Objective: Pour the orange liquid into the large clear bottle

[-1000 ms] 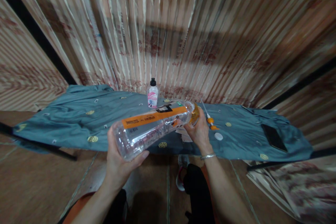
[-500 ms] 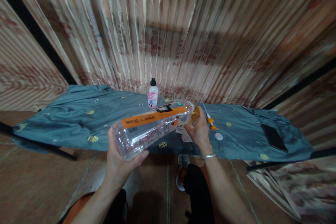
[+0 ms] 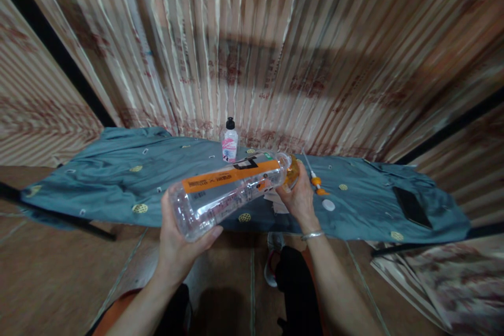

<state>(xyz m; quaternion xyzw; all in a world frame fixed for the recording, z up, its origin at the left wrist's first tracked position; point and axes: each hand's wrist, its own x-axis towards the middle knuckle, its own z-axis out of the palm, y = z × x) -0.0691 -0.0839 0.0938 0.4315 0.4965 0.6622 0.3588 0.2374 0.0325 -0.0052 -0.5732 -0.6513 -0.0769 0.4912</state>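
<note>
My left hand (image 3: 183,241) is wrapped round the base of a large clear plastic bottle (image 3: 232,194) with an orange label. The bottle is tilted, its neck lower in depth and pointing right. At the neck, my right hand (image 3: 298,194) grips a small amber bottle (image 3: 292,172), partly hidden by the fingers and the clear neck. Whether the two mouths touch I cannot tell. Just right of that hand, an orange pump top (image 3: 316,182) with a thin clear tube lies on the cloth, and a white round cap (image 3: 328,205) lies near it.
A blue-green cloth (image 3: 114,178) covers the narrow table. Towards its back stands a small bottle (image 3: 229,144) with a black top and pink label. A dark phone (image 3: 411,207) lies at the right. White paper (image 3: 279,205) sits under the hands. A striped curtain (image 3: 244,52) hangs behind.
The clear bottle seems turned very slightly about its length, its label shifting a little. Both hands keep their hold and place.
</note>
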